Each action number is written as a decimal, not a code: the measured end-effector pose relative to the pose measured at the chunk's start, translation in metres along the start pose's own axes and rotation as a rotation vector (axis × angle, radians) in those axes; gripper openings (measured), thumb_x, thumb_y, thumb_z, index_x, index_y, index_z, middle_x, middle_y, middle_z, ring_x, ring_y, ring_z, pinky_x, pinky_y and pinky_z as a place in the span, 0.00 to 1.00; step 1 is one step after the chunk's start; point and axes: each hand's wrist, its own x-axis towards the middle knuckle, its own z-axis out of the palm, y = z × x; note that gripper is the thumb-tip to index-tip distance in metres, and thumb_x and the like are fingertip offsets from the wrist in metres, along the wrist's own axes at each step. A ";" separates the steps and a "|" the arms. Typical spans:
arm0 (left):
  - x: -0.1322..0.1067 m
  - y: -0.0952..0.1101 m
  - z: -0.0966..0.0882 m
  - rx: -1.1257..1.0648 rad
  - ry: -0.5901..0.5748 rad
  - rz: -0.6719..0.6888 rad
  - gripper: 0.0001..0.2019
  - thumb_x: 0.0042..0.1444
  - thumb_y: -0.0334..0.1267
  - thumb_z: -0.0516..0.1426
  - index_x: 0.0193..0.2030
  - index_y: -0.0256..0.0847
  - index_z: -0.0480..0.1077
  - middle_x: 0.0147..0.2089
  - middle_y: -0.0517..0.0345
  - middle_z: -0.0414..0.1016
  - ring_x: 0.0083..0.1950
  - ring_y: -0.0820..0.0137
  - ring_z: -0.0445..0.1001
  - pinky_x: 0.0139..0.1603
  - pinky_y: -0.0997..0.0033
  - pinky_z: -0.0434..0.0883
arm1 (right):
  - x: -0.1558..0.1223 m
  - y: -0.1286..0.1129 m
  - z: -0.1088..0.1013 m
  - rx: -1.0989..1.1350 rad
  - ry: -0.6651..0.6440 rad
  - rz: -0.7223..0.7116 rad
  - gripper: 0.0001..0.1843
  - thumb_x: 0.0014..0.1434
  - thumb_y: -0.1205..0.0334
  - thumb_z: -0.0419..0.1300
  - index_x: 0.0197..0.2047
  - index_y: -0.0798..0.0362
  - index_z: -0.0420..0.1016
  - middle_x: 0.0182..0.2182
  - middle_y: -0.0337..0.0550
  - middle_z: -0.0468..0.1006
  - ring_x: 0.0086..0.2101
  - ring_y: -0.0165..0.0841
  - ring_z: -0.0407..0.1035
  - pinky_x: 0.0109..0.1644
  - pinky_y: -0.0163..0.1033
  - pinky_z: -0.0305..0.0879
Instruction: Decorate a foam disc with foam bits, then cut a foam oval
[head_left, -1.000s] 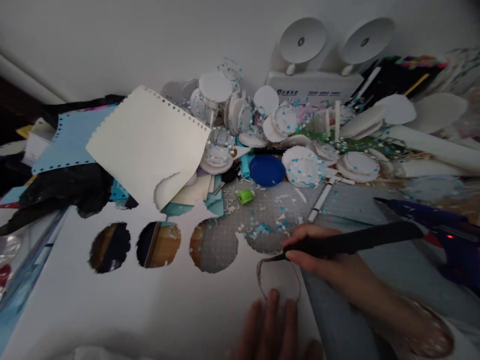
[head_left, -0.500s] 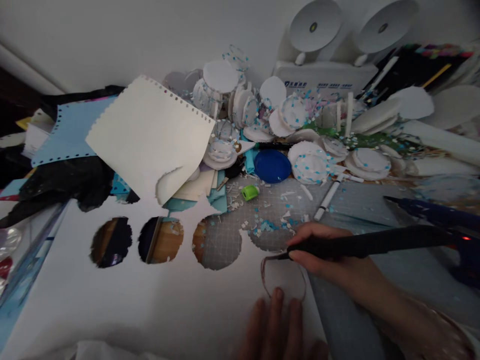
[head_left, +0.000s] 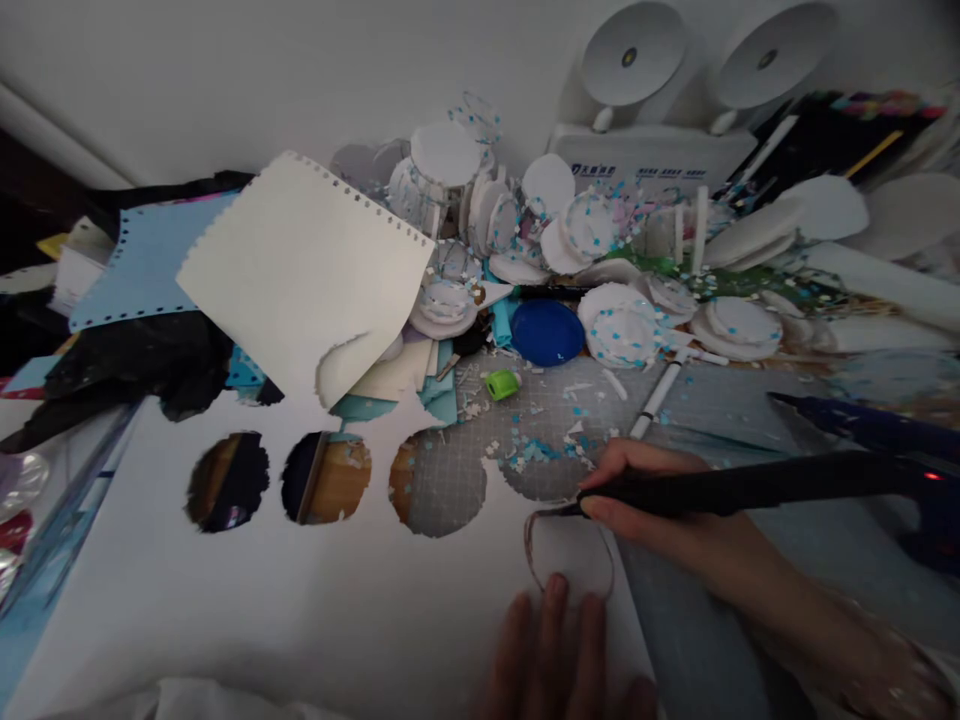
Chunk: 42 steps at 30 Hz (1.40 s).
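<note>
A large white sheet (head_left: 337, 600) with several rough-edged round holes lies in front of me. A brownish circle (head_left: 529, 548) is marked near its right edge. My right hand (head_left: 652, 500) grips a black pen-shaped tool (head_left: 720, 485), fingers closed near its front end. The tool's thin dark tip meets the upper left of the circle's line. My left hand (head_left: 559, 650) rests on the sheet with its fingers stretched out and apart. Two of its fingertips reach the lower part of the circle. The lower part of that hand is cut off by the frame.
A grey cutting mat (head_left: 540, 415) with scraps carries a green sharpener-like piece (head_left: 502, 384), a blue oval lid (head_left: 547, 333) and a white marker (head_left: 657, 400). Stacked white discs (head_left: 622, 325) line the back. On the right is a dark blue glue gun (head_left: 862, 425) with a red light.
The whole view has shifted very slightly to the right. The tool tip stays at about the same spot on the circle, and both hands keep their grip and pose.
</note>
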 end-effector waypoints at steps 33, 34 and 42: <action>0.010 0.014 0.007 -0.061 0.125 -0.121 0.08 0.63 0.38 0.52 0.41 0.48 0.72 0.39 0.66 0.82 0.40 0.67 0.81 0.70 0.51 0.51 | -0.007 0.007 -0.005 -0.009 0.076 -0.063 0.07 0.52 0.55 0.64 0.27 0.48 0.74 0.24 0.37 0.74 0.26 0.32 0.67 0.28 0.35 0.61; 0.009 0.008 0.002 -0.058 0.073 -0.046 0.07 0.63 0.39 0.52 0.43 0.49 0.72 0.41 0.66 0.82 0.40 0.67 0.81 0.71 0.49 0.49 | -0.007 0.008 -0.005 -0.023 0.070 -0.075 0.07 0.52 0.56 0.64 0.27 0.48 0.74 0.23 0.36 0.73 0.25 0.32 0.66 0.27 0.34 0.60; 0.008 0.010 0.004 -0.067 0.108 -0.118 0.07 0.63 0.39 0.53 0.43 0.50 0.72 0.41 0.65 0.82 0.40 0.66 0.81 0.70 0.51 0.51 | -0.008 0.011 -0.005 -0.040 0.048 -0.119 0.07 0.53 0.55 0.64 0.29 0.47 0.73 0.22 0.36 0.72 0.23 0.31 0.64 0.24 0.34 0.57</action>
